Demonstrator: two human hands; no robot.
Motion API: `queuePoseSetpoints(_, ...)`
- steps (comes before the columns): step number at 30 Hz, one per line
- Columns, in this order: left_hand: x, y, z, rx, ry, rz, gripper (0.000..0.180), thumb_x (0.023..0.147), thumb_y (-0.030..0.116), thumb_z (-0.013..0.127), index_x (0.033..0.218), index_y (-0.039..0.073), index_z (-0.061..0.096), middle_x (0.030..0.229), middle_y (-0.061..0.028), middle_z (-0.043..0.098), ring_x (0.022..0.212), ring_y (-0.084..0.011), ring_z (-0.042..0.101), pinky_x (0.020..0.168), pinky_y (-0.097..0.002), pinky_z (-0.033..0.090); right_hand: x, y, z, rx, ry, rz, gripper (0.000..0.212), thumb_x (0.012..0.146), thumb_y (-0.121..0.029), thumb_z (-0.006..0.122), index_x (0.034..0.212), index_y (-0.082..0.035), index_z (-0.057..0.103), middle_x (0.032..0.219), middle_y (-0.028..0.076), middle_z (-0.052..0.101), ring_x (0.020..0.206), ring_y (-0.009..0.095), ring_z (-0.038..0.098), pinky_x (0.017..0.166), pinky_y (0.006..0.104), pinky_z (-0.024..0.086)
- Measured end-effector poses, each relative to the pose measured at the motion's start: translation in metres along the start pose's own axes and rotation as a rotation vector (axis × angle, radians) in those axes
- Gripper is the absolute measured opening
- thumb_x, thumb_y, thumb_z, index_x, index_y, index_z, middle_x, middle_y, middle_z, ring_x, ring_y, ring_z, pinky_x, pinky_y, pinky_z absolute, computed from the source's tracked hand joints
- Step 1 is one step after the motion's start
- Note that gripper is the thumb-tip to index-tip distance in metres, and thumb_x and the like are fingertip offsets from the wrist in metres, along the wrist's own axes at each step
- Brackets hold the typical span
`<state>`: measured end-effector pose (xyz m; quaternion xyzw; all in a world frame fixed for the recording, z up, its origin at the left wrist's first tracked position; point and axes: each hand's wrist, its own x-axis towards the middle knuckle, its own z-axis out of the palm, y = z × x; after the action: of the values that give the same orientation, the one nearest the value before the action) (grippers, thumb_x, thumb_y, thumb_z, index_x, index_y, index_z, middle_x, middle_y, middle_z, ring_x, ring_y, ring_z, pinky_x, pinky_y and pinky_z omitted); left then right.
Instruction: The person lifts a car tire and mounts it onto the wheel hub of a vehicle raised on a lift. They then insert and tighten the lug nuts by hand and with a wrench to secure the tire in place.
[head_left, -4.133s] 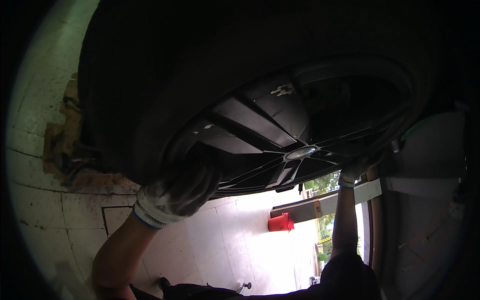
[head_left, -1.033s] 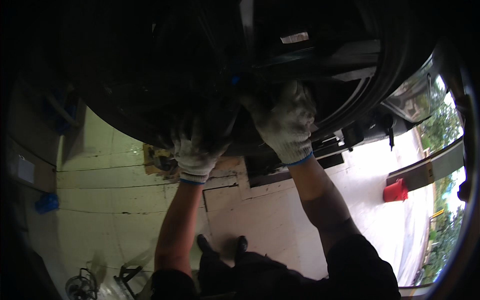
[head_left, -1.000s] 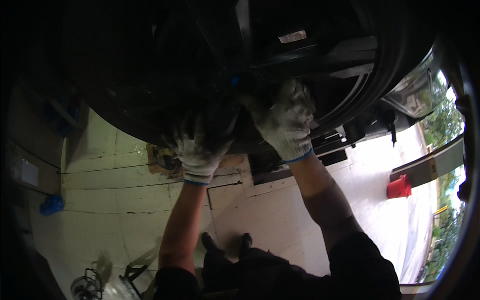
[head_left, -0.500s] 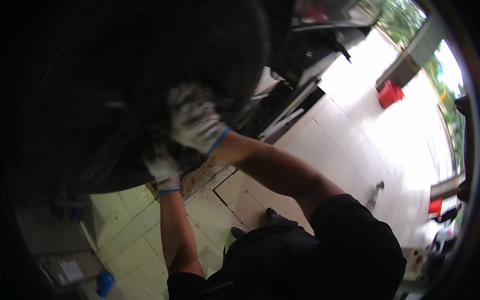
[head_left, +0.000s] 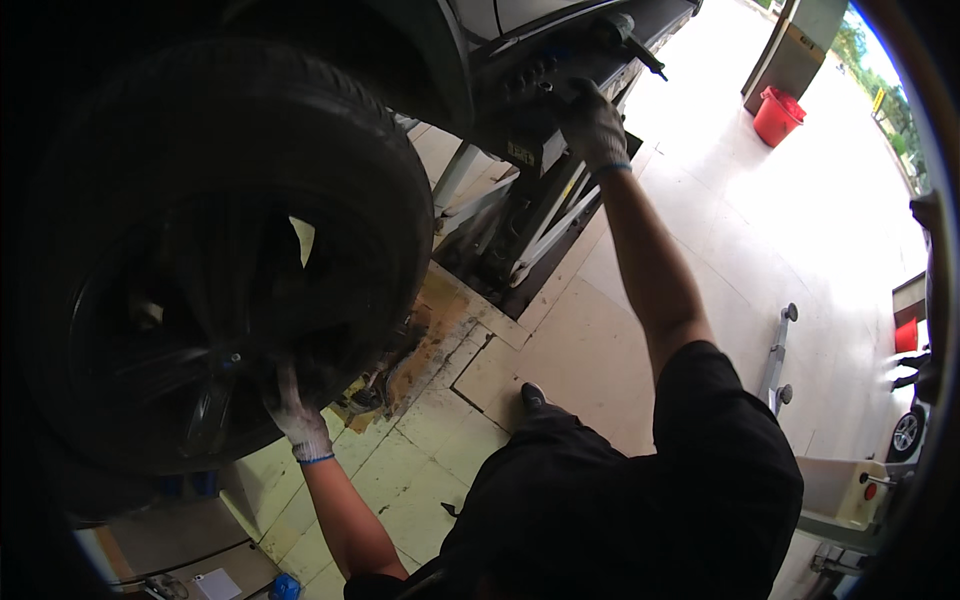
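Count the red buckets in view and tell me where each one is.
2. One red bucket stands on the pale floor at upper right, beside a pillar. A second red bucket shows partly at the right edge, cut off by the dark rim; others may be hidden.

Small dark rectangular label with pale print (head_left: pixel 520 153) on the black lift block under the car sill, upper middle. Flat white rectangular tag or sheet (head_left: pixel 212 584) on the floor, bottom left edge. No screens or signs.
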<state>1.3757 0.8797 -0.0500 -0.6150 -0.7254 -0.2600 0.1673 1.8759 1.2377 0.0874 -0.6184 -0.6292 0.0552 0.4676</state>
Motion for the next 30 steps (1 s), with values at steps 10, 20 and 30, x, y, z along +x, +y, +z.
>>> queuePoseSetpoints(10, -0.032, -0.027, 0.018, -0.611, 0.045, -0.396, 0.038, 0.099, 0.012, 0.059, 0.137, 0.011, 0.062, 0.13, -0.0165, 0.067, 0.112, -0.0349, 0.067, 0.099, -0.0494, 0.051, 0.088, -0.009, 0.021, -0.305, -0.42, -0.655, 0.041, 0.098, -0.04, 0.066, 0.126, -0.012, 0.071, 0.118, 0.017, 0.073, 0.11, 0.033, 0.07, 0.095, 0.0387, 0.055)
queuePoseSetpoints(20, -0.014, 0.011, -0.005, -0.026, 0.174, -0.052, 0.037, 0.096, 0.007, 0.061, 0.133, 0.011, 0.065, 0.117, -0.0146, 0.073, 0.096, -0.0298, 0.073, 0.091, -0.0455, 0.055, 0.084, -0.024, 0.036, 0.129, -0.521, -0.32, 0.029, 0.093, -0.039, 0.069, 0.116, -0.024, 0.078, 0.108, 0.013, 0.076, 0.098, 0.032, 0.073, 0.088, 0.0423, 0.057)
queuePoseSetpoints(30, -0.013, 0.01, -0.004, 0.094, 0.222, 0.002, 0.035, 0.096, 0.011, 0.064, 0.13, 0.009, 0.067, 0.117, -0.0115, 0.074, 0.098, -0.0312, 0.072, 0.092, -0.0442, 0.055, 0.087, -0.037, 0.033, -0.148, -0.544, -0.382, 0.038, 0.093, -0.047, 0.073, 0.116, -0.018, 0.079, 0.103, 0.014, 0.077, 0.094, 0.029, 0.075, 0.085, 0.0412, 0.058)
